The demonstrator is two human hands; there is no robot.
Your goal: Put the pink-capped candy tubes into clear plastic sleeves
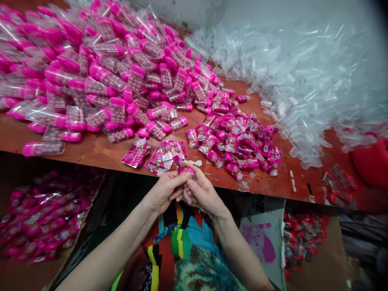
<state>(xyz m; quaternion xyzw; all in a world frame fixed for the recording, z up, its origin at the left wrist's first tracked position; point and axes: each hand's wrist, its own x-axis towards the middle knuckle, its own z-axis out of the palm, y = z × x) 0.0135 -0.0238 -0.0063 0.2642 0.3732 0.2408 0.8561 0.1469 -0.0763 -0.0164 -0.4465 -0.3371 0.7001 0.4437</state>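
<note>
At the front edge of the table, my left hand (168,186) and my right hand (202,189) meet with fingers closed. Both pinch a small pink printed wrapper (182,166); fingers hide most of it, and I cannot tell what is inside. Flat pink printed wrappers (165,157) lie just beyond my fingertips. Right of them is a pile of filled pink packets (235,141). Clear tubes of pale pink balls with bright pink caps (118,109) are heaped across the left and back.
Clear empty plastic tubes (291,76) form a large heap at the back right. A red container (372,161) and small red-capped tubes (339,186) sit at the right. Below the table edge are a box of pink packets (42,218) and a box of red-capped items (303,238).
</note>
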